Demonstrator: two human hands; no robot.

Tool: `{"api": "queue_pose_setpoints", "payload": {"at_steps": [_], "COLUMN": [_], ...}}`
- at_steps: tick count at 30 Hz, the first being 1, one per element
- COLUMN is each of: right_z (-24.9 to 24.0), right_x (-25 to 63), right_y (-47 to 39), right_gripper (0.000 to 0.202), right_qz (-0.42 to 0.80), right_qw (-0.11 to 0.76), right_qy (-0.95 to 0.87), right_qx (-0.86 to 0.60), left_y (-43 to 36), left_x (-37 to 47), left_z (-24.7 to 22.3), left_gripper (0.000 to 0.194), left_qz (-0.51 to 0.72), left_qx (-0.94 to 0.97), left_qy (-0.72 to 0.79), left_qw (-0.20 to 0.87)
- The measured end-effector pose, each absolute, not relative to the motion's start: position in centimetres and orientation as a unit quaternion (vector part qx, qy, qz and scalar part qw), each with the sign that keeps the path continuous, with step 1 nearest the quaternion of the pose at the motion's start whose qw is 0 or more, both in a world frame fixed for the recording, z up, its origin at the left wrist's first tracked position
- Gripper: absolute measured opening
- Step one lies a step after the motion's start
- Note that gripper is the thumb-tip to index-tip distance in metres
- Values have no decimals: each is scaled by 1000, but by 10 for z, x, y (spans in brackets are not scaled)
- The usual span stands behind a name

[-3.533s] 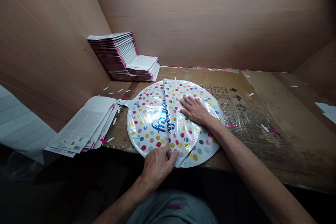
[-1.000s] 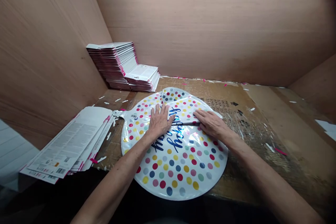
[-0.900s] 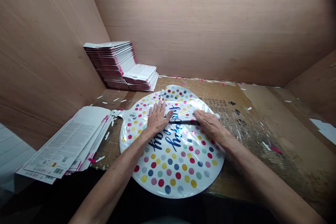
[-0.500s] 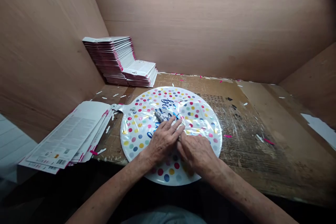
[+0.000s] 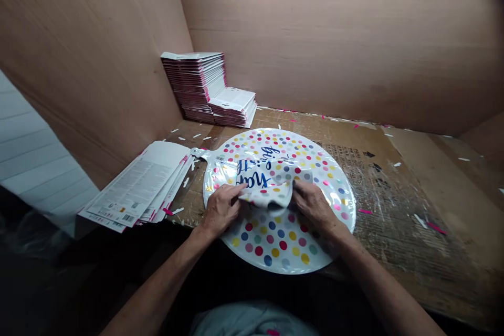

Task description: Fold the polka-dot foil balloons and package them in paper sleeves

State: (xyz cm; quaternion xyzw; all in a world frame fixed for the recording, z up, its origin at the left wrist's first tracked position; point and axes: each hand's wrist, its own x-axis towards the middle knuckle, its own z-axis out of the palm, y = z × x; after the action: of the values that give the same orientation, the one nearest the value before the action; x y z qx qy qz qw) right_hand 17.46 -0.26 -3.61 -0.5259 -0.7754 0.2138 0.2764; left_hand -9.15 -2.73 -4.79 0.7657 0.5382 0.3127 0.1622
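A flat, round foil balloon (image 5: 275, 252) lies in front of me, white with coloured dots, blue lettering and a tail pointing left. Over its middle is a partly folded piece of dotted foil (image 5: 281, 194) with blue lettering, its near edge curled up. My left hand (image 5: 222, 210) pinches the left end of this folded foil. At its right end my right hand (image 5: 313, 202) grips the edge, fingers closed. Whether the folded piece is a separate balloon or part of the flat one, I cannot tell.
A tall stack of folded white cards (image 5: 192, 84) with pink edges stands in the back left corner. Loose printed cards (image 5: 136, 184) fan out at the left edge of the cardboard-covered table (image 5: 394, 210). White and pink paper scraps are scattered about. Wooden panels (image 5: 315, 37) enclose the table.
My hands have moved apart from close together over a tight, narrow roll. The foil between them now lies wider and looser, with more lettering showing. The view has shifted left.
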Motion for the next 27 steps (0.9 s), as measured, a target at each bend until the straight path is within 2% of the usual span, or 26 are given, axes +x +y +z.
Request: {"api": "queue_pose_setpoints", "payload": {"at_steps": [5, 7, 9, 12, 13, 15, 17, 21, 24, 27], "right_z": [-37, -39, -40, -38, -37, -35, -34, -30, -25, -23], "right_x": [157, 156, 156, 154, 152, 147, 142, 136, 138, 138], "right_y": [14, 17, 18, 16, 16, 16, 18, 27, 29, 15], "right_gripper": [50, 50, 49, 48, 47, 45, 44, 47, 50, 44], "right_qz": [189, 173, 162, 154, 150, 136, 120, 100, 109, 67], "right_qw": [238, 223, 214, 193, 179, 144, 111, 54, 19, 72], "right_qy": [-699, -697, -699, -703, -704, -707, -713, -733, -735, -746], "right_qx": [-647, -660, -663, -667, -671, -679, -682, -671, -669, -659], "left_y": [-26, -28, -31, -35, -37, -41, -44, -46, -39, -33], "left_x": [-78, -77, -78, -81, -80, -78, -74, -73, -81, -90], "left_z": [-50, -51, -52, -57, -59, -62, -62, -51, -42, -43], "left_gripper": [41, 33, 15, 10, 12, 38, 54, 69, 78, 74], "left_qz": [350, 366, 377, 380, 378, 371, 359, 308, 198, 122], "left_qx": [638, 638, 655, 657, 644, 616, 609, 707, 817, 823], "left_qy": [668, 667, 647, 644, 658, 691, 706, 635, 541, 555], "left_qw": [156, 119, 97, 99, 95, 77, 48, -35, -26, 3]}}
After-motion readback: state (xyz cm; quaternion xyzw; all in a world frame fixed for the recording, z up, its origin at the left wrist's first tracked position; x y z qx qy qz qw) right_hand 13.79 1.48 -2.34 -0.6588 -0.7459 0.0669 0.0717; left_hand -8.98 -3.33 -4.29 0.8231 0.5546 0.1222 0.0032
